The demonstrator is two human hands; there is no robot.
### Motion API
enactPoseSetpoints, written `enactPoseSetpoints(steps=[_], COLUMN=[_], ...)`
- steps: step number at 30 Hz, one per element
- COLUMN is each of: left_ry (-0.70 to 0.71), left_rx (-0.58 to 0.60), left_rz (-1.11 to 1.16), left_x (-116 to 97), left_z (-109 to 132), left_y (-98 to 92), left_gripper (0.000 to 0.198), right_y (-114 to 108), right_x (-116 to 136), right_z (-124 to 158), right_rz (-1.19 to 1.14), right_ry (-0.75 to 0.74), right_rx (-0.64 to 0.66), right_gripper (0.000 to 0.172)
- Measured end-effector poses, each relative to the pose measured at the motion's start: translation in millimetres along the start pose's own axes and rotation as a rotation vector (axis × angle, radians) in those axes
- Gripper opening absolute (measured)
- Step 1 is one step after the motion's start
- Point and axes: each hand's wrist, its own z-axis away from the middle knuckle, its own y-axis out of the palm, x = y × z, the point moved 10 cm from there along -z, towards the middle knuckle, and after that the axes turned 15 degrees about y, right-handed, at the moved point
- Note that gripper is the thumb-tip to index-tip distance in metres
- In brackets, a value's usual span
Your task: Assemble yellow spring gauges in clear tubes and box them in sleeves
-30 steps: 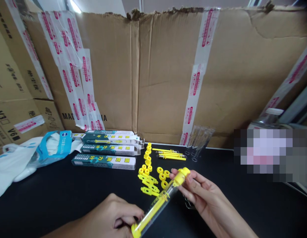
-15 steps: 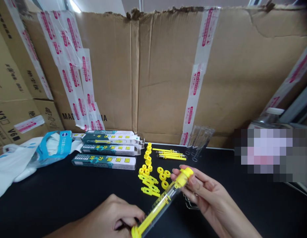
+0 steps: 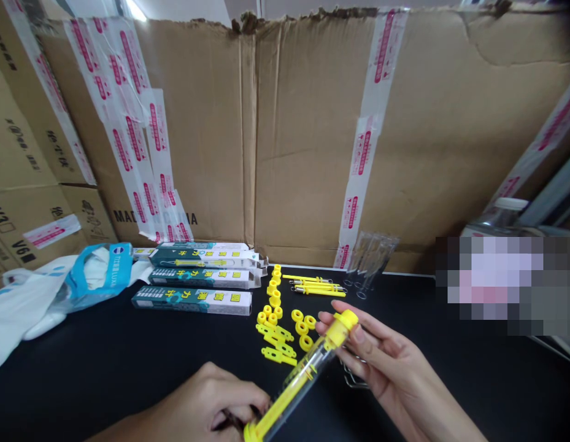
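A spring scale, a clear tube with a yellow rod inside and yellow end fittings, is held slantwise across the front. My right hand grips its upper end by the yellow cap, thumb on the near side and fingers behind. My left hand is closed around the lower end, beside a yellow collar; its fingertips are partly hidden. Just beyond the tube lie yellow rings, flat yellow plates and small yellow caps. Below my right hand, bent metal wire hooks are partly covered.
Printed cartons lie stacked at the left, near a blue-and-clear bag. Yellow rods with springs lie at the back centre. Clear tubes lean on the cardboard wall. A white-capped bottle stands at right.
Both hands keep their grip on the spring scale, which has barely moved. The whole view has shifted very slightly.
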Motion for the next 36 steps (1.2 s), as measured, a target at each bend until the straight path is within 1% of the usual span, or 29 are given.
enactPoseSetpoints(steps=[5,10,13,17,21,25,29,33,36], left_ry=[-0.048,-0.075,-0.072,-0.073,-0.073,-0.043,-0.055,-0.042,-0.020], left_rx=[-0.075,-0.046,-0.034,-0.075,-0.084,-0.098,-0.045,-0.055,-0.039], left_rz=[0.007,0.043,0.054,0.044,0.037,0.039,0.055,0.051,0.034], left_x=[-2.0,-4.1,-4.1,-0.6,2.4,-2.2,-4.4,-2.8,0.5], left_z=[3.5,4.1,4.0,6.6,8.3,5.6,4.1,4.0,1.9], left_y=[-4.3,-3.5,-2.6,-3.0,-1.5,-5.5,-2.2,-2.4,-2.7], left_gripper=[0.018,0.020,0.019,0.016,0.015,0.015,0.020,0.017,0.013], right_y=[-6.2,-2.9,-2.3,-1.7,-0.9,2.4,2.1,1.5,1.4], right_x=[0.0,2.5,3.7,3.0,-0.3,0.5,-0.3,-1.6,-2.1], right_z=[1.3,3.3,3.8,5.0,5.2,4.2,2.8,1.4,-0.4], right_rz=[0.054,0.107,0.105,0.082,0.032,0.049,0.058,0.061,0.049], right_ry=[-0.015,-0.026,-0.030,-0.022,0.010,-0.004,0.003,0.033,0.049], right_rx=[-0.039,-0.032,-0.049,-0.072,-0.081,-0.052,-0.023,0.003,0.023], right_gripper=[0.025,0.020,0.023,0.025,0.036,0.028,0.018,0.015,0.014])
